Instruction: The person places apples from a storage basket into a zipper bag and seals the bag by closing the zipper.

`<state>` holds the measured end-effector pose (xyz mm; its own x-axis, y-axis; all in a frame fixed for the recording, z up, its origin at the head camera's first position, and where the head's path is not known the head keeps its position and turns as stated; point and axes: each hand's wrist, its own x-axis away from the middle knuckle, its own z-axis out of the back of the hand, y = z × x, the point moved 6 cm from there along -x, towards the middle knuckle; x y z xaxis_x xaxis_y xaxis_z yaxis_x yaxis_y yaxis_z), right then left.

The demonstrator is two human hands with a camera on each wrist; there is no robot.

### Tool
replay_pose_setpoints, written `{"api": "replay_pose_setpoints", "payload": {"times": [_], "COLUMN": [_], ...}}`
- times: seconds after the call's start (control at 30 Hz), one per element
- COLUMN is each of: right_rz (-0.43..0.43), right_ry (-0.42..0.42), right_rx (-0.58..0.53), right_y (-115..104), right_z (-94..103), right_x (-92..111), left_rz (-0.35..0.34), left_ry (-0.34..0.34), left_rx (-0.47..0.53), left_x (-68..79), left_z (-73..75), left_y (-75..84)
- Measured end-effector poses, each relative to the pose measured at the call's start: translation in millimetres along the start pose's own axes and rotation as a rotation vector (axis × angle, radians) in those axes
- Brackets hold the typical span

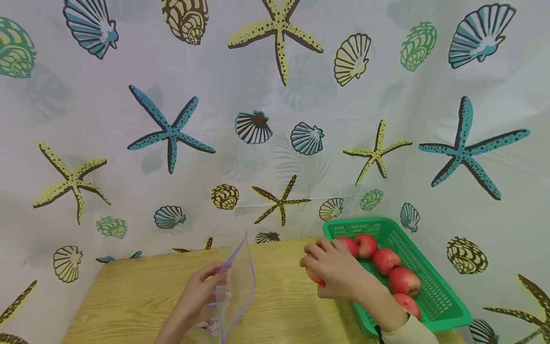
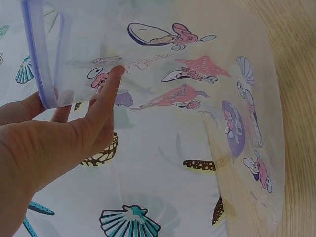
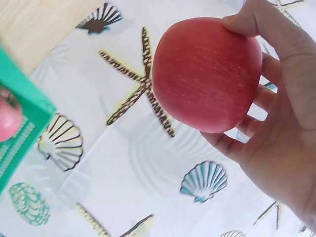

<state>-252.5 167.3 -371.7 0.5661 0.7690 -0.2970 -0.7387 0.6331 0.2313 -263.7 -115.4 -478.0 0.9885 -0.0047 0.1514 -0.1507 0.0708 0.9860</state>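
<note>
My left hand (image 1: pixel 201 291) holds a clear zip bag (image 1: pixel 240 286) by its purple-edged mouth, which gapes open toward the right. Pink and purple cartoon prints cover the bag (image 2: pixel 197 84) in the left wrist view, where the thumb and fingers of the left hand (image 2: pixel 64 133) pinch its side near the zip. My right hand (image 1: pixel 335 267) grips a red apple (image 3: pixel 207 74) with thumb and fingers around it, raised beside the left rim of the green basket. The head view shows only a small part of that apple (image 1: pixel 314 276) below the fingers.
A green plastic basket (image 1: pixel 442 296) stands on the right of the wooden table (image 1: pixel 150 286), with several red apples (image 1: pixel 404 281) inside. Behind the table hangs a white sheet (image 1: pixel 275 157) printed with starfish and shells.
</note>
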Motion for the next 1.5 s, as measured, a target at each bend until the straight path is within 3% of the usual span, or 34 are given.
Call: {"api": "replay_pose_setpoints", "payload": {"times": [0.2, 0.5, 0.77, 0.9, 1.07, 1.27, 1.5], "right_rz": [0.108, 0.172, 0.233, 0.245, 0.237, 0.240, 0.218], "right_ry": [0.042, 0.076, 0.097, 0.082, 0.069, 0.093, 0.117], "right_rx": [0.012, -0.014, -0.078, -0.075, -0.083, -0.053, -0.092], "right_y": [-25.9, -53.3, -77.9, -84.2, -85.6, -85.9, -80.6], "right_z": [6.9, 25.5, 17.7, 8.4, 1.1, -1.3, -0.8], "right_x": [-26.4, -62.1, -85.7, -91.2, -91.9, -89.5, -86.0], "left_rz": [0.009, -0.012, -0.039, -0.027, -0.019, -0.019, 0.031], "left_ry": [-0.010, -0.044, -0.065, -0.097, -0.087, -0.090, -0.096], "left_rx": [0.004, 0.003, 0.010, 0.033, 0.058, 0.089, 0.147], "left_x": [-2.0, -1.3, 0.2, 0.7, 2.5, 2.8, -1.4], "left_z": [-4.6, -13.1, -16.0, -15.3, -12.4, -12.8, -13.0], "left_y": [-1.3, 0.2, 3.3, 3.7, 6.3, 9.5, 2.4]}}
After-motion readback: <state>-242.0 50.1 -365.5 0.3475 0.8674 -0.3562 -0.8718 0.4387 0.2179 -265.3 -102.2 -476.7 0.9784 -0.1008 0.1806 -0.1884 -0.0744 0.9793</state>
